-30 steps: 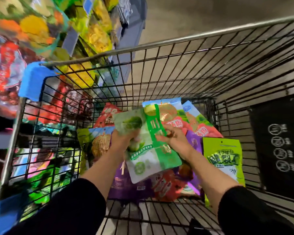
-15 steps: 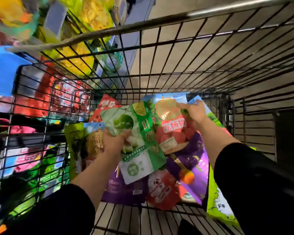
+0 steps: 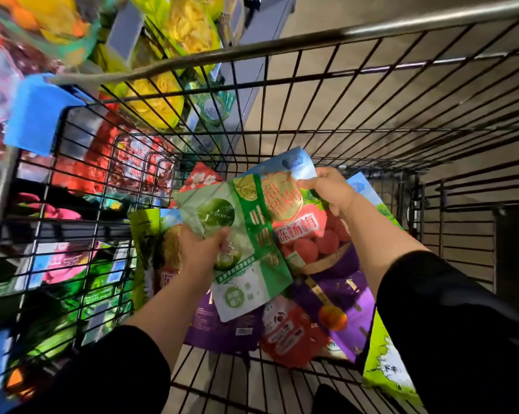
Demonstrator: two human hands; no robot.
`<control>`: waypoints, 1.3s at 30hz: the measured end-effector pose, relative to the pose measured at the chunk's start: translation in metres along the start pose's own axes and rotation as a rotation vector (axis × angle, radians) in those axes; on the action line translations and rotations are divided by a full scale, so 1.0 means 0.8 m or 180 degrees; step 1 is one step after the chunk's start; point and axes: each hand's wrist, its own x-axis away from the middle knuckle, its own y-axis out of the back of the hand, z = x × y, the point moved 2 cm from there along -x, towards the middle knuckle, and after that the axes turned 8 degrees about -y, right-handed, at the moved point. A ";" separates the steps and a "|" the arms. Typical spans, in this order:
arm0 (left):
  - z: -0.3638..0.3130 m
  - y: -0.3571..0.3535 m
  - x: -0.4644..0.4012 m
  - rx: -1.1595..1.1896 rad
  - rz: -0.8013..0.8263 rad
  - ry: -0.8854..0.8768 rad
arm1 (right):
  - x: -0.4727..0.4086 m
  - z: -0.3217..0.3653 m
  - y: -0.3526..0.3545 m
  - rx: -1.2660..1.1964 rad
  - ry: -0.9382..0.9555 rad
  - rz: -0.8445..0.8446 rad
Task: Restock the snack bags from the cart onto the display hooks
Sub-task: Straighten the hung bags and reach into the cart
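Inside a wire cart [image 3: 372,85], the left hand [image 3: 201,252] grips a green snack bag [image 3: 246,252]; beside it, the right hand [image 3: 331,189] pinches a red bayberry bag [image 3: 306,231].

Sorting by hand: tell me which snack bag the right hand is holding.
The red bayberry bag with the blue top: the right hand pinches its top edge, while the left hand holds the green plum bag.

Dim, warm store light; hanging bags [image 3: 43,31] at upper left smear with motion blur, wide-angle bending curves the cart wires [image 3: 372,85], sleeves [image 3: 461,324] sink black.
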 end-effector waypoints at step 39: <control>-0.017 0.475 0.406 0.2370 -0.2053 -0.1890 | 0.641 0.048 -0.353 -0.0149 0.3094 0.0494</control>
